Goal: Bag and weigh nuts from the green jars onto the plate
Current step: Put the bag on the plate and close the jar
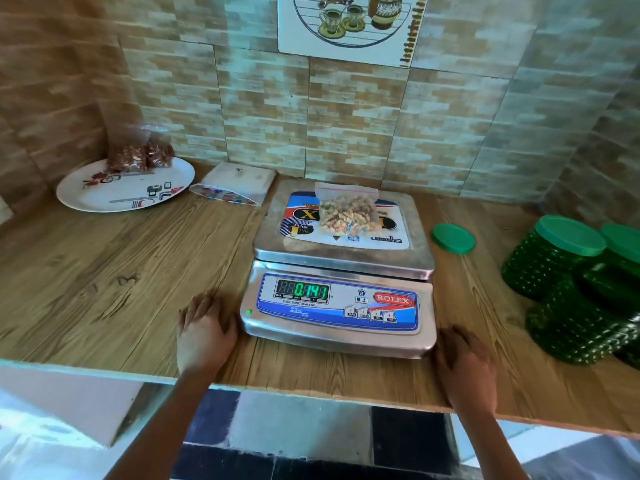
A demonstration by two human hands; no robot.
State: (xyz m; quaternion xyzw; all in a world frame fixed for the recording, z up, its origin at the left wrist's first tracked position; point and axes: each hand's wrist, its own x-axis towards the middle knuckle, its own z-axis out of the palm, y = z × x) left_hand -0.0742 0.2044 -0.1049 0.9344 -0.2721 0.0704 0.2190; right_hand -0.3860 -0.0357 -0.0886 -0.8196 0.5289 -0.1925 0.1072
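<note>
On a wood-grain counter (104, 271) backed by a brick-pattern tiled wall, a patterned plate (104, 197) at far left holds two bags of reddish nuts (138, 155). Beside it lies a pack of empty bags (239, 183). One steel scale (341, 275) sits centre, reading 0.141, with one bag of pale nuts (349, 211) on its pan. Both hands rest open and flat, palms down, holding nothing: left hand (204, 332), right hand (465, 368). One loose green lid (453, 238), then three green jars (575, 289) clustered at right.

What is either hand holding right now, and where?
Nothing. The left hand and right hand rest flat on the counter beside the scale.
</note>
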